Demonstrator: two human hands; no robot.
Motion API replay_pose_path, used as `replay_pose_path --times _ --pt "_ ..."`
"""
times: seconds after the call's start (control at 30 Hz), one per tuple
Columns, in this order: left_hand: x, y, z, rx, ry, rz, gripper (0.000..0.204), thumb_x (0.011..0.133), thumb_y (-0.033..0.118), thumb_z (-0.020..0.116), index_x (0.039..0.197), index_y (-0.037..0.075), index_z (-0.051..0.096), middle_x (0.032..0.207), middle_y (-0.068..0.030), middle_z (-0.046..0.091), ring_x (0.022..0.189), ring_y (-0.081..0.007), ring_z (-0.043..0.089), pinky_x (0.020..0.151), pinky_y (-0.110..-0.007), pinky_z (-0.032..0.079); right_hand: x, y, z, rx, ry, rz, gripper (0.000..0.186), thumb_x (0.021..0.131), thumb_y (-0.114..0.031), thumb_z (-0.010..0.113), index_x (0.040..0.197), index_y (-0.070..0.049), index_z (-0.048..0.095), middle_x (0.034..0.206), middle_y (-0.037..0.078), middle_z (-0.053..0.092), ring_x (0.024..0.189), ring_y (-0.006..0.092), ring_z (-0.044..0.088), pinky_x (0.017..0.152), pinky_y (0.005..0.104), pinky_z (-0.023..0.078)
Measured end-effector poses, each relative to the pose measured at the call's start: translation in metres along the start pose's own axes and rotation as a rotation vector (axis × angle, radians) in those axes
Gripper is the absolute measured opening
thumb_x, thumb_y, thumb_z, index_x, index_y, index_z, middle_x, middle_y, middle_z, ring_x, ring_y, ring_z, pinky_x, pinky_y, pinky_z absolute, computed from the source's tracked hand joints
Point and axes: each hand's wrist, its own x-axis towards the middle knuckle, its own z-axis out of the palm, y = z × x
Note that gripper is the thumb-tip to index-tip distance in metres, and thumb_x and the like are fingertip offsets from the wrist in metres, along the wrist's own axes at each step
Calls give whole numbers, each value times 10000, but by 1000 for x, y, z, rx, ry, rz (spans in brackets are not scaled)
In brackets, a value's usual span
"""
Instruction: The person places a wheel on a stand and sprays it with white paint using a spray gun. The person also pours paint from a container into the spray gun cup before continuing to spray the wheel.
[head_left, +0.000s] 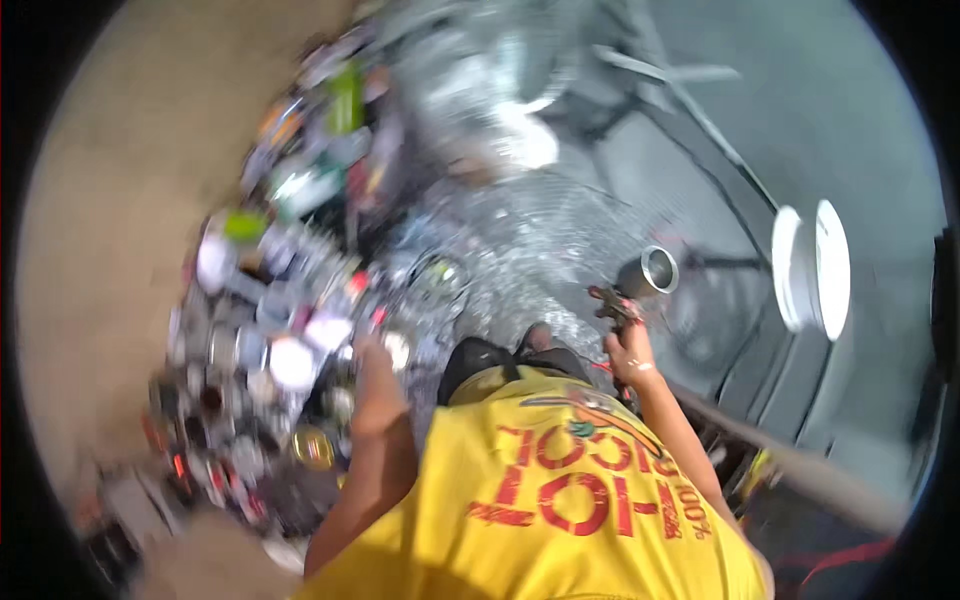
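Note:
My right hand (630,358) is closed around the handle of a paint spray gun (617,305), held out to the right with its round metal cup (657,271) beyond the fingers. The cup's mouth faces up. On the left, my left hand (372,352) reaches in among crowded cans and jars, close to a small round container (397,349) with a pale top. Its fingers are blurred, so I cannot make out whether they touch or grip anything.
Several paint cans and jars (292,362) crowd the left side, with a green container (345,100) farther off. A clear plastic-like heap (490,90) lies ahead. White flanged discs (831,270) stand at the right near a metal bar (720,145). Grey paint coats the floor (540,235).

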Motion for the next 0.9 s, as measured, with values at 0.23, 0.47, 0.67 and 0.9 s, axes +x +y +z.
replay_pose_path --times 0.23,0.47,0.67,0.9 --pt "-143 -61 113 727 -839 -450 405 978 363 553 1299 117 554 1304 -81 620 1069 -209 577 815 -346 458 -30 75 -128 55 485 214 341 875 -70 484 1209 -18 528 817 188 600 721 307 591 687 431 488" --pt "-288 -155 232 1590 -1914 -307 399 1039 334 495 1348 96 577 1313 -122 639 1147 -259 612 959 -357 476 -87 189 -278 145 945 204 259 936 -64 481 1163 -46 602 804 30 588 601 102 521 531 288 466" --pt "-323 -218 306 1837 -1833 -179 388 1039 328 499 1314 80 613 1278 -126 664 1142 -251 621 970 -352 471 -133 236 -399 135 1048 371 236 922 -47 466 1070 52 622 884 172 653 676 226 652 640 384 529" --pt "-530 -258 475 2268 -1693 807 309 959 286 627 1150 55 704 988 -152 736 867 -223 689 802 -369 523 -156 278 -447 134 1094 291 426 879 2 460 1298 22 531 1059 219 642 973 372 644 899 437 489"
